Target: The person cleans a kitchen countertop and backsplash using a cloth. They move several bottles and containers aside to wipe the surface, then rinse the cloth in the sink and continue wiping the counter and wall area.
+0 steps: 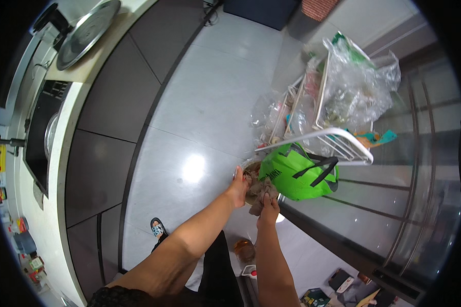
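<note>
A crumpled brown cloth-like piece [264, 190] hangs between my hands, its exact kind unclear. My right hand [269, 209] pinches its lower right part, thumb on top. Just left of it, my left hand [236, 190] is closed at the rim of a round container [251, 168], its fingers partly hidden; what they grip I cannot make out. Brownish material shows inside the container. Against the right side of the cloth-like piece rests a bright green bag [299, 174] with black handles, below a white wire rack [343, 137].
Clear plastic bags [356, 84] fill the rack. Glass-like sliding doors [389, 204] stand at the right. Dark cabinets [107, 110] under a counter line the left. Near my legs are a jar of amber contents [245, 250] and, further right, several small items on the floor.
</note>
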A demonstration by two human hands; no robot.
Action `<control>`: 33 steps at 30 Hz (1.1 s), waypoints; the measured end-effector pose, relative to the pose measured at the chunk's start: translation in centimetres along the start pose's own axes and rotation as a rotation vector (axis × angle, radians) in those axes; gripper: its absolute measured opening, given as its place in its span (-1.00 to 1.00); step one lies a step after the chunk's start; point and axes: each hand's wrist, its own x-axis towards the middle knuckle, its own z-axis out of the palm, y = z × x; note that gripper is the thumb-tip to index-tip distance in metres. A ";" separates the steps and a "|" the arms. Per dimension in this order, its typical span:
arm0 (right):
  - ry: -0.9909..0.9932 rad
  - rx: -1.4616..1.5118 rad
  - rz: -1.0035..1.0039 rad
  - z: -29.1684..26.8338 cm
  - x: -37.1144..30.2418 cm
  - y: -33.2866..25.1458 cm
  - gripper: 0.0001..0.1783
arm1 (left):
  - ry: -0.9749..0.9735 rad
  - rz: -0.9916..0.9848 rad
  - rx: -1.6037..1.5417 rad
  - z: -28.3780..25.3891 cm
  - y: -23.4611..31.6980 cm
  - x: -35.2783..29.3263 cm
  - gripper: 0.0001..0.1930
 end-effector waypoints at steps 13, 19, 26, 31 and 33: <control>-0.740 0.204 0.073 33.0 -19.1 -6.4 -0.45 | -0.185 0.672 -0.289 -12.5 13.4 -33.0 -0.26; -1.099 0.128 0.215 55.7 -34.5 -0.4 -0.40 | 0.028 1.034 -0.350 -28.6 20.1 -53.8 -0.52; -1.099 -0.133 0.452 72.2 -42.9 14.2 -0.56 | 0.782 1.043 -0.054 -49.8 24.1 -61.3 -0.47; -0.988 -0.381 0.448 76.5 -43.6 18.5 -0.57 | 1.308 1.065 0.546 -57.0 25.0 -64.7 -0.56; -0.950 -0.493 0.453 77.7 -43.1 19.9 -0.57 | 1.500 1.091 0.495 -55.1 25.6 -67.9 -0.58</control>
